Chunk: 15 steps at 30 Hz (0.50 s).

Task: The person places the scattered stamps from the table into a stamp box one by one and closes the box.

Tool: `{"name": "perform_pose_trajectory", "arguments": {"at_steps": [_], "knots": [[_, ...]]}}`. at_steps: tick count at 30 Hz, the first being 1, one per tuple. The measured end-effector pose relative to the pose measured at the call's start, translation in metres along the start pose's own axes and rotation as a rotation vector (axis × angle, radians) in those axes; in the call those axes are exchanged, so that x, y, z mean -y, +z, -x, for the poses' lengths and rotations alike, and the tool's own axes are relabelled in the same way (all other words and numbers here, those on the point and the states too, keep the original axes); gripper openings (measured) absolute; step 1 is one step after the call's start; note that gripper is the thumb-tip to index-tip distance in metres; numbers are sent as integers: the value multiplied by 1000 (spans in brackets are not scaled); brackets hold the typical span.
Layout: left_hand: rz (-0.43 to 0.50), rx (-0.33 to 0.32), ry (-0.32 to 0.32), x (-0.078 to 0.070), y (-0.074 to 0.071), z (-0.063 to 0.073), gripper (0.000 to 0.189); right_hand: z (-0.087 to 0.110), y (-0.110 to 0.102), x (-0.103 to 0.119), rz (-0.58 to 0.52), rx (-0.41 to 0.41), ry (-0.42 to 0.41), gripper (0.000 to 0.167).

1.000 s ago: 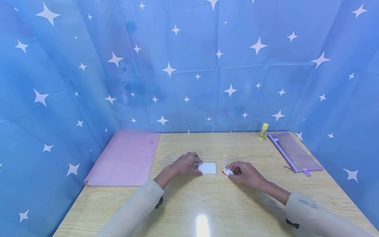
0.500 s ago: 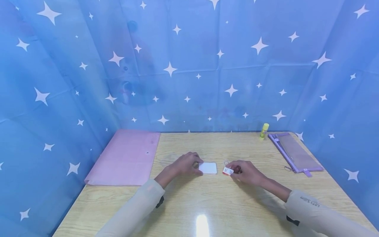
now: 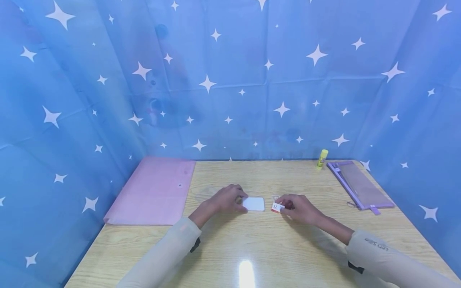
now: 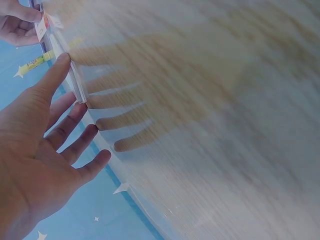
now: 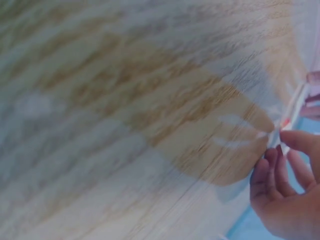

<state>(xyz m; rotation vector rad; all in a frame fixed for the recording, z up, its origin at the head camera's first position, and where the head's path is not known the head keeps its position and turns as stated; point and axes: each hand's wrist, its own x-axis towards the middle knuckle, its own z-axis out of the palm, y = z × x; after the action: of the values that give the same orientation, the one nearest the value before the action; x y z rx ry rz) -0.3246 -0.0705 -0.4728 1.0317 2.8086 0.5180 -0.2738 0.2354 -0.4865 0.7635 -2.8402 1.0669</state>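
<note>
A: ok so what's each hand up to here?

B: Left hand (image 3: 228, 199) has a flat white block (image 3: 254, 204) pinched by its left end, thumb on the near edge and fingers on the far one. The block is lying on the table (image 3: 216, 248), around the middle.

A: and the right one?

B: Right hand (image 3: 301, 209) is pinching a small red-and-white piece (image 3: 277, 207) between thumb and fingers, just right of the block with a bit of bare wood between. Piece is tipped up with a dark mark on its white face, too tiny for me to read.

A: what's that pale thing behind it?

B: Small see-through square (image 3: 275, 197), partly hidden by the right hand. Can't tell what it is tbh.

A: rest of the setup?

B: Pink sheet (image 3: 151, 192) on the far left, purple mesh pouch (image 3: 363, 184) on the right, yellow tube (image 3: 322, 159) standing near the back edge beside the pouch. Blue curtain (image 3: 237, 60) with white stars all round.
</note>
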Motion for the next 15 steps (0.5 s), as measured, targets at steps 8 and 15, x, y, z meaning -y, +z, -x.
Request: {"name": "perform_pose_trajectory", "arguments": {"at_steps": [8, 15], "knots": [[1, -3, -1, -1, -1, 0, 55, -1, 2, 1, -3, -16, -18, 19], [4, -5, 3, 0, 0, 0, 56, -3, -1, 1, -23, -5, -63, 21]]}}
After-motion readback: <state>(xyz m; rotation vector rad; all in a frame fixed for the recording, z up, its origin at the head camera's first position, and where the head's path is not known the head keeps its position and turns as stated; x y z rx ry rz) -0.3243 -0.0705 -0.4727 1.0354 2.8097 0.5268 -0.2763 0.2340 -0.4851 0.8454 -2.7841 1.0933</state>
